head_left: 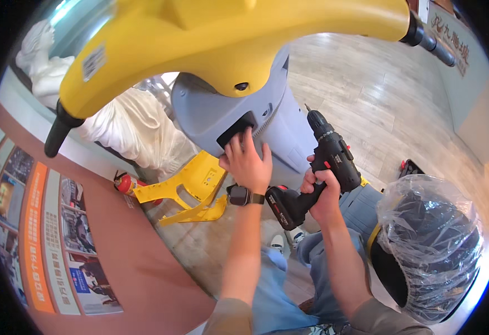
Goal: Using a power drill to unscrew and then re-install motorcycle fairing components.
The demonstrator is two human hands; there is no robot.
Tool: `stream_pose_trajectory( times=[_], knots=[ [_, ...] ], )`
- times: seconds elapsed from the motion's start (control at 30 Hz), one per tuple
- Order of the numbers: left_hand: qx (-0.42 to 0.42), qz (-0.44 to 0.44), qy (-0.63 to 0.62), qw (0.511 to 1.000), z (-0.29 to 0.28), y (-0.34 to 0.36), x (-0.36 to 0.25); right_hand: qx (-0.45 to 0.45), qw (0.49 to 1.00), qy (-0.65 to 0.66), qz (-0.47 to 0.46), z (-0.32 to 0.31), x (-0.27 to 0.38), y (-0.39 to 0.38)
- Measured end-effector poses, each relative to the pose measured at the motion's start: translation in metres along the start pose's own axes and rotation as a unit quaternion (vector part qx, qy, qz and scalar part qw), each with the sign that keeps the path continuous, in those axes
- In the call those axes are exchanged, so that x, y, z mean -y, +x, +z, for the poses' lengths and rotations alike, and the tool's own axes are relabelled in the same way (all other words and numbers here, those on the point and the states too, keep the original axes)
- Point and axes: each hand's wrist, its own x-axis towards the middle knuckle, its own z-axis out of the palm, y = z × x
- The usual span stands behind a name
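Observation:
In front of me stands a scooter with a yellow handlebar cover (227, 25) and a grey front panel (197, 103). My left hand (249, 164), with a watch on its wrist, reaches to a dark rectangular recess (234, 132) in that panel. Its fingers are apart, the fingertips at the recess; nothing shows in the hand. A black cordless drill (338, 159) is in my right hand (327, 198), which wraps around its grip. The drill's bit points up and away from me, apart from the panel. Its battery end lies close to my left wrist.
A loose yellow body panel (202, 176) lies on the floor to the left, beside a red fire extinguisher (125, 183). The plastic-covered seat (437, 240) is at my right. White statues (37, 53) and a picture board (82, 240) border the left side.

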Motion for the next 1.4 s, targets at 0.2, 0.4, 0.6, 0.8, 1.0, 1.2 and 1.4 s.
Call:
stream_pose_trajectory(
  times=[0.2, 0.4, 0.6, 0.8, 1.0, 1.2, 1.4],
  knots=[
    [-0.042, 0.14, -0.169, 0.975, -0.04, -0.03, 0.03, -0.044, 0.996, -0.08, -0.017, -0.004, -0.003, -0.019],
    [0.043, -0.269, -0.489, 0.829, -0.07, -0.074, 0.053, -0.109, 0.986, -0.01, 0.123, -0.034, -0.028, -0.058],
    [0.032, -0.479, -0.601, 0.639, -0.08, -0.106, 0.107, -0.153, 0.929, 0.101, 0.322, -0.047, -0.054, -0.046],
    [0.001, -0.591, -0.736, 0.33, -0.077, -0.108, 0.145, -0.156, 0.922, 0.048, 0.352, -0.017, -0.086, -0.052],
    [-0.033, -0.604, -0.712, 0.356, -0.086, -0.112, 0.173, -0.078, 0.913, -0.007, 0.399, 0.01, -0.106, -0.047],
    [0.008, -0.575, -0.703, 0.418, -0.113, -0.127, 0.203, -0.069, 0.905, -0.069, 0.415, 0.024, -0.15, -0.062],
    [0.069, -0.574, -0.637, 0.509, -0.128, -0.163, 0.235, 0.02, 0.907, -0.219, 0.36, 0.028, -0.194, -0.081]
  ],
)
